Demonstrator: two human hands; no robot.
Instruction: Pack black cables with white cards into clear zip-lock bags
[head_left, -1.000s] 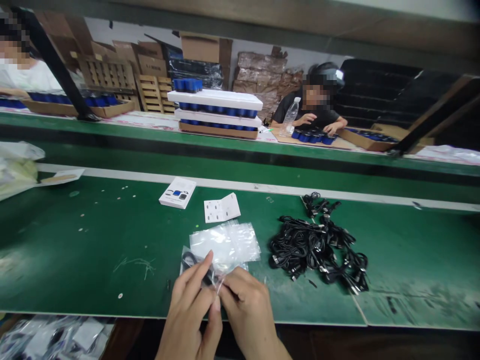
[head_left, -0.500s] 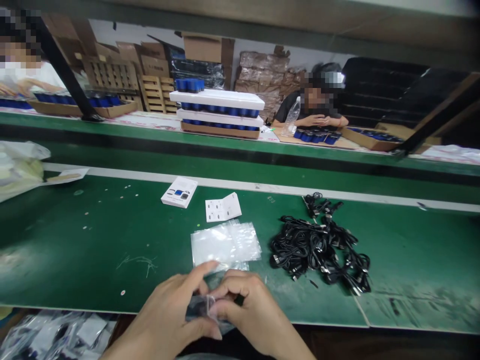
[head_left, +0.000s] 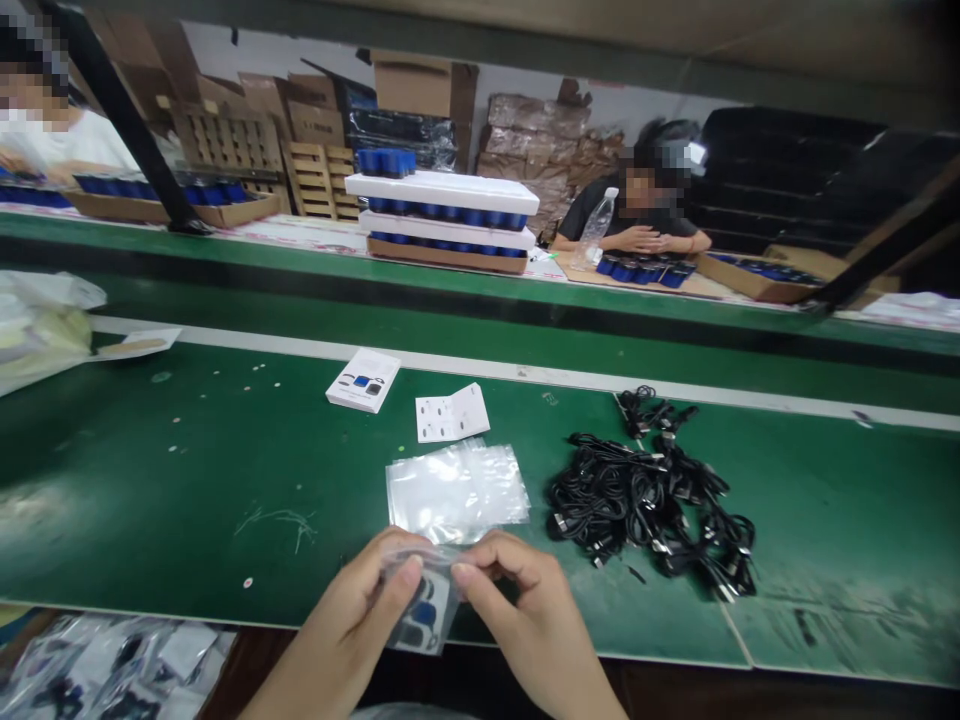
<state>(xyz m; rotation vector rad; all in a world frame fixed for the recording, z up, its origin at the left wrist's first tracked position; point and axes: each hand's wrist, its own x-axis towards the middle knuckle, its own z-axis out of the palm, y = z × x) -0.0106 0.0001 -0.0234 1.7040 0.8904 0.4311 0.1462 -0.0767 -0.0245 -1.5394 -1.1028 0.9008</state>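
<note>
Moved since the earlier frame: the left hand [head_left: 349, 600] and right hand [head_left: 517, 600] have opened from a cupped hold around a dark bundle, and a small clear plastic bag [head_left: 424, 603] now hangs in plain view between them.

Hands: both are grasping the bag, pinching its upper edge between thumb and fingers, one on each side. Neither is clenched or released.

Bag: held just above the near edge of the green workbench [head_left: 187, 480]. Its contents show white with blue and black printing; the exact item cannot be told through the plastic.

Nearby on the bench: a stack of clear plastic bags [head_left: 457, 492] just beyond the hands; a heap of coiled black cables [head_left: 645, 510] to the right; a white printed box [head_left: 364, 380] and an opened white card [head_left: 452, 412] toward the far side.

Near left, below the bench edge: a heap of filled plastic bags [head_left: 127, 665].

Far bench: a seated co-worker's clasped hands [head_left: 645, 238] rest behind a group of blue-topped items [head_left: 637, 272], with white-lidded stacked trays [head_left: 442, 193] to the left.
</note>
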